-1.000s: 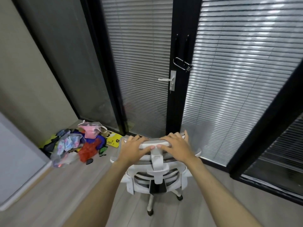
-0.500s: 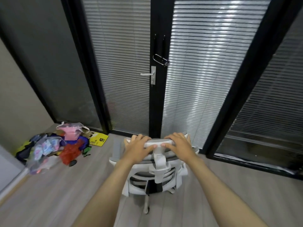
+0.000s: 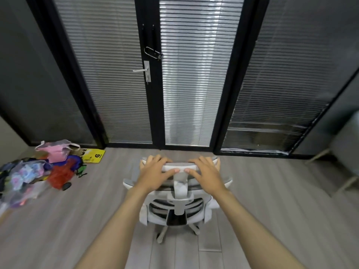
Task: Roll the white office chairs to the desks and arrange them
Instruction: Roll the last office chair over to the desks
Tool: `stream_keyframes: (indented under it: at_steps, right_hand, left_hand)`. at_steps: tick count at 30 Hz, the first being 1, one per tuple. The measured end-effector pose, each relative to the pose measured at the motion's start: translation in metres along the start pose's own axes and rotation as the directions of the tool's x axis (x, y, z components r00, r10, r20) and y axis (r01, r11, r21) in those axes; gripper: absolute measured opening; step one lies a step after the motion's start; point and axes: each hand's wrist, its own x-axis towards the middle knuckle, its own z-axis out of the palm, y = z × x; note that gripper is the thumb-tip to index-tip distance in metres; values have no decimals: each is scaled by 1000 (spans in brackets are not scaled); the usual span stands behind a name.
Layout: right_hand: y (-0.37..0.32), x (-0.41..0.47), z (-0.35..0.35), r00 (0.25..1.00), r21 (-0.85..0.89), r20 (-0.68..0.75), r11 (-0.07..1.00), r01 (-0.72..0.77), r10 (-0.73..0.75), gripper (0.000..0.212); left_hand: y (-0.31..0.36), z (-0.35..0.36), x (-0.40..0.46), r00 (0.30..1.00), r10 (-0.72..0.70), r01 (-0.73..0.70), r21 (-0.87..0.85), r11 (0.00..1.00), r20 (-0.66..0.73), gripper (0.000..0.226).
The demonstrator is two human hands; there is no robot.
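A: Status?
B: Both hands, left (image 3: 155, 171) and right (image 3: 207, 172), were clamped on the chair (image 3: 178, 208) headrest, chair at 12 o'clock facing the door (image 3: 120, 74)
A: Desks?
B: None seen; rolling underway, arranging pending

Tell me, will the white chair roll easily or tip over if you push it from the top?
The white chair probably rolls easily: its star base seems to end in casters, and the floor looks smooth. Both the left hand and right hand press high on the headrest, so a hard shove might tilt it. It likely swivels too.
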Motion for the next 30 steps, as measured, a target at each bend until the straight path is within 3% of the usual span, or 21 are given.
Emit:
stream_keyframes:
  at_steps: [9, 14, 19, 26, 30]
  right_hand:
    - [19, -170, -60, 996, 18, -52, 998, -67, 68, 46]
    - [28, -278, -90, 990, -15, -103, 995, -94, 92, 49]
    - [27, -393, -127, 981, -15, -133, 989, -147, 143, 44]
    - [19, -562, -167, 942, -12, -221, 966, -260, 251, 48]
    - [10, -659, -187, 904, -34, -269, 934, -355, 334, 51]
  left_hand:
    - [105, 34, -122, 992, 97, -103, 79, 992, 78, 63]
    - [167, 58, -209, 990, 126, -130, 67, 989, 58, 73]
    - [228, 76, -292, 978, 178, -182, 27, 983, 112, 68]
    - [305, 111, -420, 951, 306, -306, -22, 952, 41, 54]
    - [348, 130, -487, 918, 395, -395, -17, 919, 41, 61]
